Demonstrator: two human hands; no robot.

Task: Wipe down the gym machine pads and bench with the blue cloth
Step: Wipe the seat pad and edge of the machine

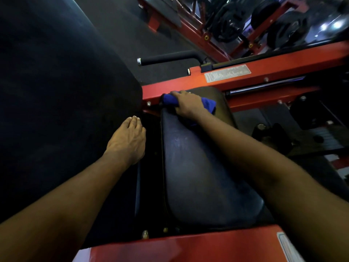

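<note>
Head view: a long black vinyl seat pad (188, 167) runs up the centre with a dull sheen on top. The right hand (187, 105) sits at the seat pad's far end, fingers curled over a bunched blue cloth (170, 100) and pressing it down on the pad. The cloth pokes out on both sides of the hand and touches the red steel frame beam (273, 78) that crosses just past the seat pad. The left hand (128, 140) is just left of the seat pad, palm down, fingers straight and held together, holding nothing. It rests on the edge of a large flat black back pad (56, 91).

Beyond the seat pad, a white rectangular label (227, 73) is on the beam, and a black foam-grip handle (170, 59) with a chrome end cap sticks out left. Farther off, up and right of the seat pad, are black round weight plates (283, 29) on a red rack — blurred. At the seat pad's near end is a red painted metal panel (188, 246), with brass-coloured bolts (145, 233) beside it.
</note>
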